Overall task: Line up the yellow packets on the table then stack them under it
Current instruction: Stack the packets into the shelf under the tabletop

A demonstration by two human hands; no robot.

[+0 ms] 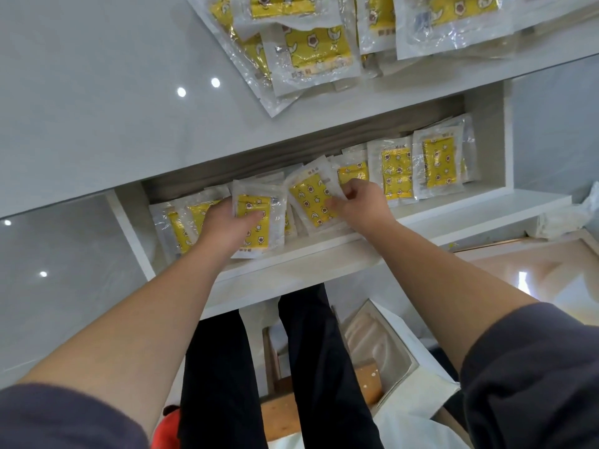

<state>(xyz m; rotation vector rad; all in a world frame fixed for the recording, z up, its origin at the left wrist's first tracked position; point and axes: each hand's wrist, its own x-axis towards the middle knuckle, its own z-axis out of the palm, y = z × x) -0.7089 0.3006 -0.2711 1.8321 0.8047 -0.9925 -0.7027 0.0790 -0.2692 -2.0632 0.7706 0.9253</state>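
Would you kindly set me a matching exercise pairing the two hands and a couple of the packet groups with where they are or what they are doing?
Column one:
1. left hand
2. right hand
3. tabletop pile
4. end packet

Column two:
A. lies loose on the table, above the shelf
B. pinches the tilted packet mid-shelf
C. sits at the shelf's right end, touched by no hand
D. holds the left packet, beside the tilted one

Pairs: 1-D, 2-B, 3-A, 4-C.
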